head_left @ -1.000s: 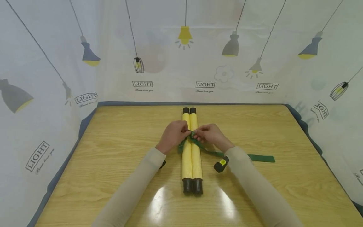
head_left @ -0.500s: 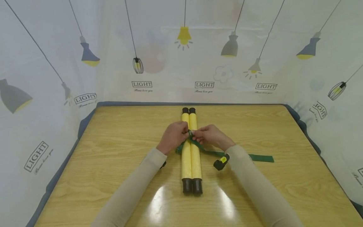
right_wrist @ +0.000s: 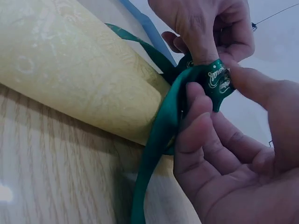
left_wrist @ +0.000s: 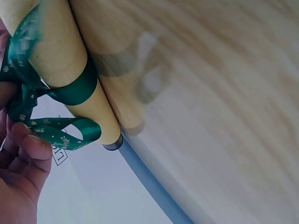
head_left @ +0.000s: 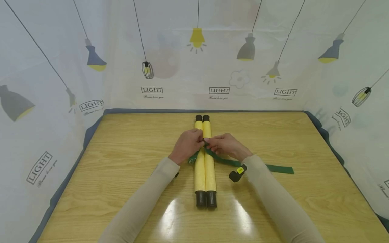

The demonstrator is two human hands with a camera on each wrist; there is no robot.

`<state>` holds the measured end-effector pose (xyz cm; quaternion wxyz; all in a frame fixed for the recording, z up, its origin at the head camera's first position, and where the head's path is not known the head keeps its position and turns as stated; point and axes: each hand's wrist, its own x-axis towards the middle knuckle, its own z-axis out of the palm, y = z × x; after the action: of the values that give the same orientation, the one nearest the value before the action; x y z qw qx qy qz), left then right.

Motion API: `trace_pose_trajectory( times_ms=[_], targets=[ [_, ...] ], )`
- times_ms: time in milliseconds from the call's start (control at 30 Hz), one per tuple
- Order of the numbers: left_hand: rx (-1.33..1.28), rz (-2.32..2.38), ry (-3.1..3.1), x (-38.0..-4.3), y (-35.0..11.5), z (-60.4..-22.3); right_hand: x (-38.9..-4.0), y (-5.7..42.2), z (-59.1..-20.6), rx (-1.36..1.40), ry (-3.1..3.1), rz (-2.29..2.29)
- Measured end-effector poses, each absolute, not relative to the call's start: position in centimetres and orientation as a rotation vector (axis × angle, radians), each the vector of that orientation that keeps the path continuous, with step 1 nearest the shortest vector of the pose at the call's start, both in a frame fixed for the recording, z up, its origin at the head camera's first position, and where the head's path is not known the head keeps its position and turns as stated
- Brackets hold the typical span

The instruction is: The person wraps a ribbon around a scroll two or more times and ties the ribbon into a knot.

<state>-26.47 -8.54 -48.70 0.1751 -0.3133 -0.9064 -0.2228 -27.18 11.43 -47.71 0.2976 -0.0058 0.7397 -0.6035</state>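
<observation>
Two yellow rolls (head_left: 200, 173) with dark end caps lie side by side, pointing away from me. A green ribbon (head_left: 279, 169) with pale printing passes round them; in the left wrist view a band of the ribbon (left_wrist: 77, 91) circles the rolls and a loop stands out beside it. Over the rolls my left hand (head_left: 186, 144) pinches the ribbon near its crossing. Facing it, my right hand (head_left: 226, 145) pinches a folded, printed piece of ribbon (right_wrist: 217, 84) between thumb and fingers. The crossing itself is mostly hidden by fingers.
Beneath everything is a wood-grain table (head_left: 130, 141) with a blue-grey edging. White sheeting (head_left: 182, 67) printed with lamps surrounds its back and sides. A black wrist camera (head_left: 237, 173) hangs under the right forearm. One ribbon tail trails right across the tabletop.
The fingertips of both hands have come closer together over the ribbon crossing, covering more of it. The rolls and the ribbon tail on the right have hardly moved.
</observation>
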Motion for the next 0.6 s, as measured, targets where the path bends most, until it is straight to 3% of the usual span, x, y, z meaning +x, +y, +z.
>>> trace_pose_trajectory(
  times_ms=[600],
  targets=[
    [-0.905, -0.824, -2.584, -26.18, -8.89, -48.17, -27.94, 12.04, -48.47, -0.045, 1.864, -1.626]
  ],
)
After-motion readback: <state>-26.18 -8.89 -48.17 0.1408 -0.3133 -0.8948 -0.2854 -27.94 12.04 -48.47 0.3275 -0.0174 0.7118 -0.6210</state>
